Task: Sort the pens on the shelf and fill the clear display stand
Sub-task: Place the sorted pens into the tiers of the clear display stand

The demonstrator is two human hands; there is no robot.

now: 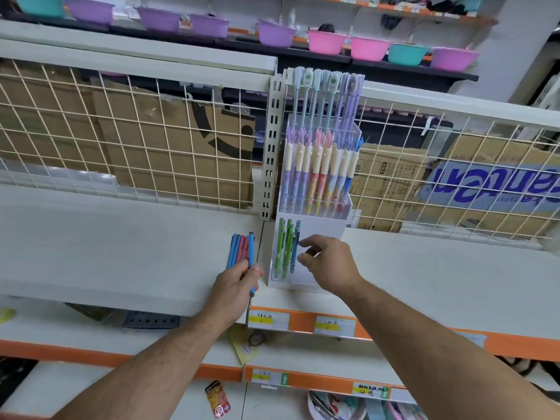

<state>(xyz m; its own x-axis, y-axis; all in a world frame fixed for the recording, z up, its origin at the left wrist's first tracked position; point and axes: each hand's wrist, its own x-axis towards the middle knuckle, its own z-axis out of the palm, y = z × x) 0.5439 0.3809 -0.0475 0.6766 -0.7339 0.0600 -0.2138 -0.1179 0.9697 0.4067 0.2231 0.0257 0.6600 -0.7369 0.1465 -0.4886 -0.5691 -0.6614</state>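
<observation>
A clear tiered display stand point(315, 281) sits on the white shelf point(121, 256). Its front tier holds several green pens point(285, 253) and a teal one, all at the left. The middle tier carries cream-topped pastel pens point(318, 171), and the back tier tall pens with character caps point(327, 83). My left hand point(235, 286) grips a bunch of blue and red pens point(241, 250), upright, just left of the stand. My right hand point(325, 265) hovers at the front tier with fingers loosely curled beside the teal pen, holding nothing that I can see.
A wire grid point(136, 131) backs the shelf, with cardboard boxes point(181, 140) behind it. A slotted metal upright point(272, 147) stands left of the stand. Orange price rails point(333, 325) run below. Coloured plastic bowls point(327, 40) line a high shelf.
</observation>
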